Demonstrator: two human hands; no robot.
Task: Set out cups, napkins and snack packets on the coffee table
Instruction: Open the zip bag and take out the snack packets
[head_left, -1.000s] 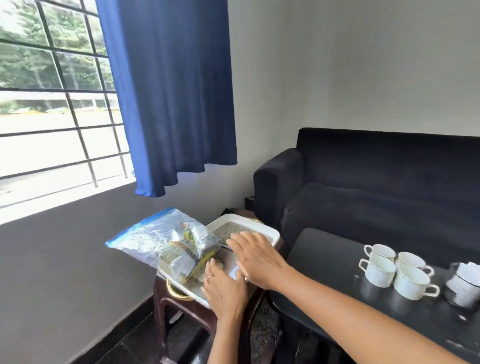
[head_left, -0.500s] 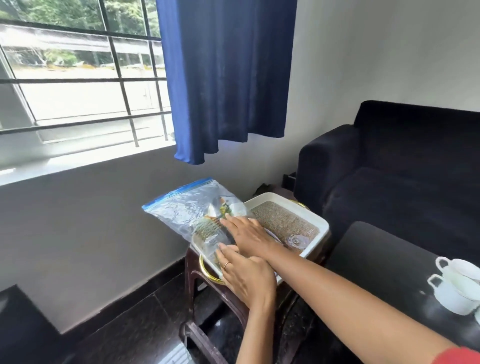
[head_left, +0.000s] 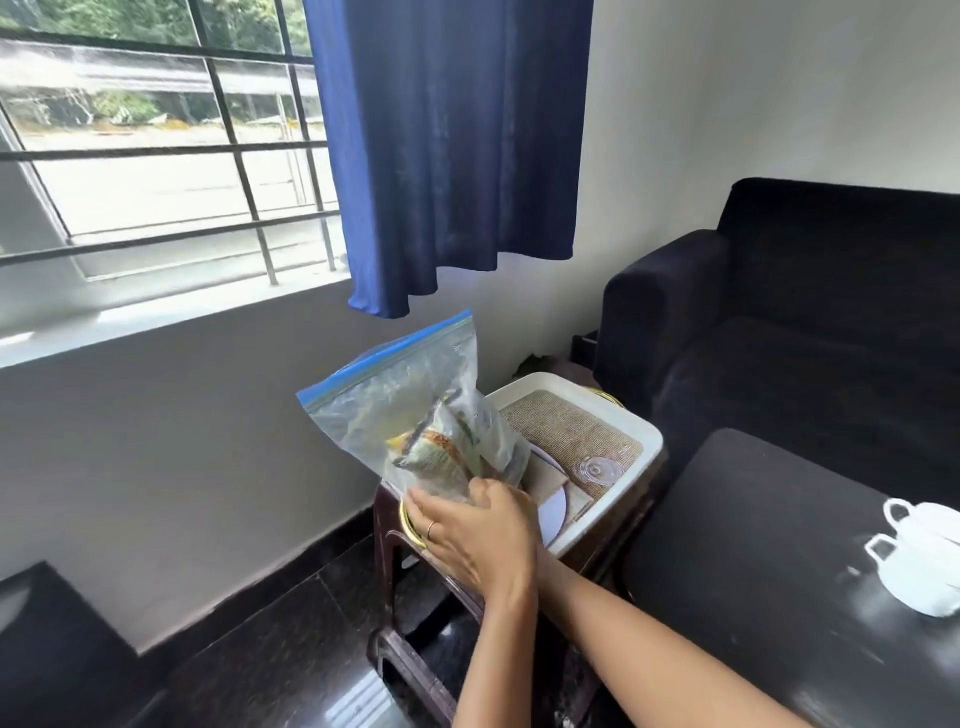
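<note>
We see a dark brown stool (head_left: 410, 525) carrying a white tray (head_left: 631, 439), and beside it a black coffee table (head_left: 753, 545) bearing white cups (head_left: 919, 561) clustered near its right edge; both stand on a dark floor (head_left: 270, 649)

Window (head_left: 156, 171): barred, daylit, on your far left.
Curtain (head_left: 447, 150): blue.
Sofa (head_left: 810, 322): dark, on your right.
Floor (head_left: 291, 654): glossy black.
</note>
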